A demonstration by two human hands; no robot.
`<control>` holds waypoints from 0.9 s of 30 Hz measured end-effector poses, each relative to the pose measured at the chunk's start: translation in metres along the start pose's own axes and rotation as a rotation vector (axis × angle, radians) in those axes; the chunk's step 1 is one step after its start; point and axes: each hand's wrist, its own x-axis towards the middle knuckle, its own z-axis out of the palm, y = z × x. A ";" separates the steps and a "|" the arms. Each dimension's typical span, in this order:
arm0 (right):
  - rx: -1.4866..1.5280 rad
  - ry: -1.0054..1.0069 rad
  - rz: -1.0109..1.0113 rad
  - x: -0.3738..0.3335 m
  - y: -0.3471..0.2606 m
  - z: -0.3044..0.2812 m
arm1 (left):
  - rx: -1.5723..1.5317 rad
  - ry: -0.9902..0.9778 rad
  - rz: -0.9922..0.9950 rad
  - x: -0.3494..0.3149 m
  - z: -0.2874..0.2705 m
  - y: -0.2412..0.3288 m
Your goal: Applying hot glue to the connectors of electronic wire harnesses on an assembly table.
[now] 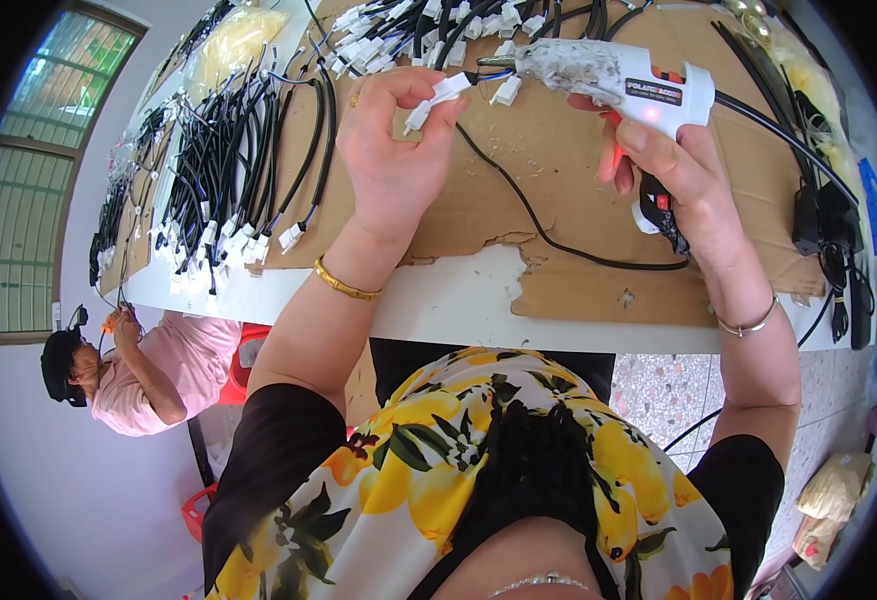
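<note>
Cardboard, left hand pinching connector, right hand gripping glue gun (nozzle seemingly beside wires)

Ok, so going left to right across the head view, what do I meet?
Barred window, bundle of black cables, left hand pinching a white connector, glue gun in the right hand, black power adapter.
</note>
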 end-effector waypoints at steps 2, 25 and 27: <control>-0.006 0.011 -0.016 0.002 -0.001 0.000 | -0.001 -0.006 -0.025 -0.002 0.000 -0.001; 0.100 0.070 -0.077 0.001 -0.001 0.002 | -0.716 0.092 -1.083 0.034 -0.016 0.008; 0.093 0.119 -0.059 -0.001 -0.005 0.005 | -0.741 0.168 -1.027 0.050 -0.026 0.000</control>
